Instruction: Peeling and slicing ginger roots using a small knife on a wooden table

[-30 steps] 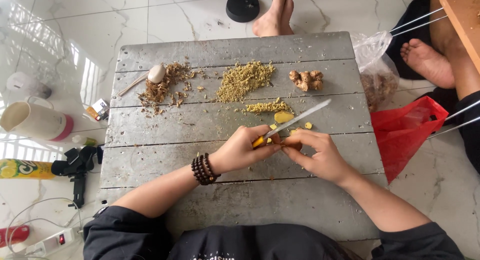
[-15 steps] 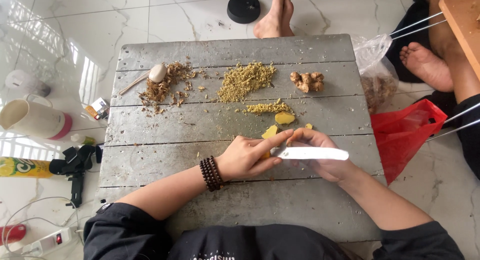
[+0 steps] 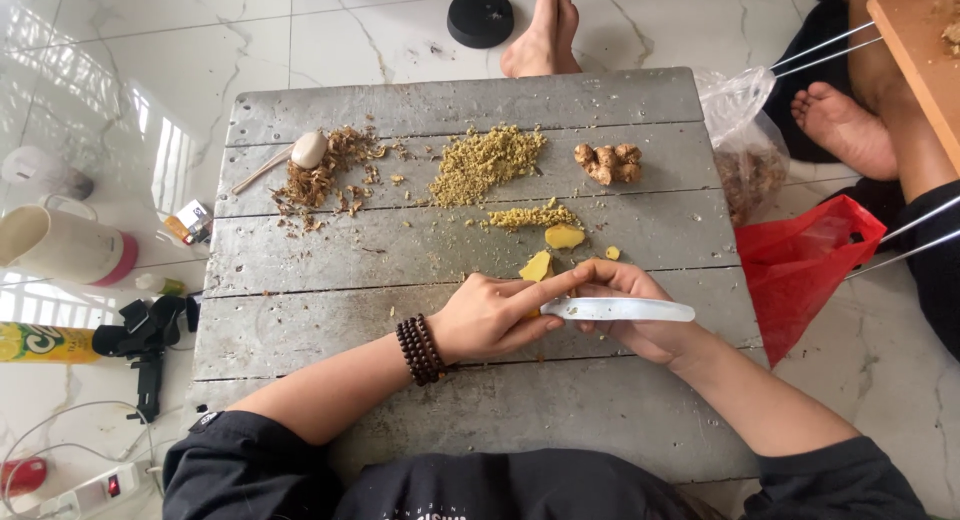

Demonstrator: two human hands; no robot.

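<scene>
From the head view, a grey plank worktop fills the middle of the scene, and everything else is placed against it. Near its front edge the two hands meet: the left hand, with a dark bead bracelet on its wrist, touches the right hand, and its fingers reach across to the knife. The right hand is closed around the handle of a knife with a pale blade, which lies flat and points toward the worktop's right side. Whether the left hand pinches anything under the blade cannot be told. Just behind the hands, toward the worktop's centre, lie yellow peeled ginger pieces, one wedge almost touching the left fingertips. Further back sits a small strip of chopped yellow bits, then a larger heap of fine yellowish-green shreds. To the right of that heap, near the worktop's far edge, is an unpeeled ginger root. At the far left of the worktop lies a pile of brown peelings with a pale round-headed tool resting on it. Off the worktop's right edge are a red plastic bag and a clear plastic bag; another person's bare feet rest on the floor beyond its far edge.
</scene>
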